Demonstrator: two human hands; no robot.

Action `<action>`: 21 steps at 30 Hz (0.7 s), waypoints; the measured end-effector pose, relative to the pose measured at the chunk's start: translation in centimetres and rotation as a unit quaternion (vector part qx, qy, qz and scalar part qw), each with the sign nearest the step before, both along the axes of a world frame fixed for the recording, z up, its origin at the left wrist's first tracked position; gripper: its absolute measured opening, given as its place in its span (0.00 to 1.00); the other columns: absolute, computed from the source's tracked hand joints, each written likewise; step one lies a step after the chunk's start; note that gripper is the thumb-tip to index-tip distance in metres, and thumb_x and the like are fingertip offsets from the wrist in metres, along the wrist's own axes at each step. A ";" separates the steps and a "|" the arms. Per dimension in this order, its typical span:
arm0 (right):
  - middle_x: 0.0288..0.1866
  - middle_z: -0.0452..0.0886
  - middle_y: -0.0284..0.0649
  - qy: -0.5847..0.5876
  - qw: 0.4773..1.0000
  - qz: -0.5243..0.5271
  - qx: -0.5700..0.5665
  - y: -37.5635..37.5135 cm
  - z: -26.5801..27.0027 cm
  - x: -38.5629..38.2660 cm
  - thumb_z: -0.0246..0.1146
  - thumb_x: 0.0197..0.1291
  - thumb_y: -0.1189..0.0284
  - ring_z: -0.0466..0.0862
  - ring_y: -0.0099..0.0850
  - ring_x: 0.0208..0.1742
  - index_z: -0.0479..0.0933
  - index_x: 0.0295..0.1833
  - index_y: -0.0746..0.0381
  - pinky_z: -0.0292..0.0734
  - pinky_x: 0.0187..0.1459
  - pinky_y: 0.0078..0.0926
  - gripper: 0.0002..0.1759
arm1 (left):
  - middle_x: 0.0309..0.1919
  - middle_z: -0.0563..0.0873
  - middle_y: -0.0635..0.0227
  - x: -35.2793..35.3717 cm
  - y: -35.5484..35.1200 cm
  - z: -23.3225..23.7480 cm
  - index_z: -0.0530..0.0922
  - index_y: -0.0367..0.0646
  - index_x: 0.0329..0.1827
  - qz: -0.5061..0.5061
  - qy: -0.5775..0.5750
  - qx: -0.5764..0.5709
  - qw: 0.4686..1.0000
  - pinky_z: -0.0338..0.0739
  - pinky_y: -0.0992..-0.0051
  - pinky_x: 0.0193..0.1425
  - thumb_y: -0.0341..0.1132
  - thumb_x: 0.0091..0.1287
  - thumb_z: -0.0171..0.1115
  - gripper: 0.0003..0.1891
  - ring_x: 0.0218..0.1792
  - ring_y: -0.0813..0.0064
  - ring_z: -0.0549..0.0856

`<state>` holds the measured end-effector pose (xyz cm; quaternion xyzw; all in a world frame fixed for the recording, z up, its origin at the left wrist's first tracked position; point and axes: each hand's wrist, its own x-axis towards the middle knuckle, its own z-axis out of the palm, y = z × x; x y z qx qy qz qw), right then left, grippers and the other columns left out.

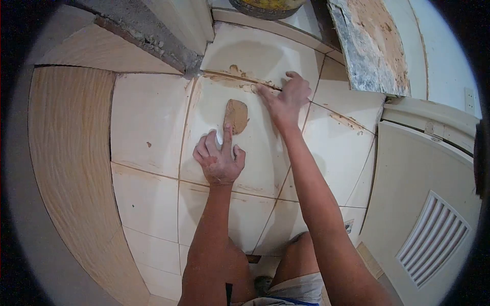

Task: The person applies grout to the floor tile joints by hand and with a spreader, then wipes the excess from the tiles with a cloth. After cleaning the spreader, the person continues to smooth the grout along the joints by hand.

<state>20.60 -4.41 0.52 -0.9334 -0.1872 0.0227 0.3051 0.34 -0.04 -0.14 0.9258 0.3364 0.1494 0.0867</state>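
My left hand (220, 159) is low over a cream floor tile (255, 163). Its index finger stretches forward along a flat, rounded piece coated with tan grout (236, 116), and the other fingers are bent. The coating hides what kind of piece it is. Farther forward, my right hand (290, 99) is a little blurred, with its fingers apart. One outstretched digit touches or nearly touches the joint between two tiles, where wet grout smears (224, 80) lie along the line. I see no tool in it.
A wood-look tile strip (71, 153) runs along the left. On the right stand a vented door panel (429, 204) and a rough-faced board (370, 46). A dirty bucket (268, 7) sits beyond the ledge. My knees are at the bottom.
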 end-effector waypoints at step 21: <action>0.58 0.67 0.51 0.055 0.993 -0.107 -0.011 -1.9 -0.2 1.2 0.78 0.44 0.50 0.65 0.52 0.63 0.66 0.62 0.63 0.59 0.63 0.55 0.46 | 0.56 0.73 0.55 0.0 -0.1 0.4 0.77 0.51 0.67 -0.005 0.012 -0.008 1.000 0.63 0.49 0.63 0.42 0.56 0.60 0.31 0.58 0.51 0.70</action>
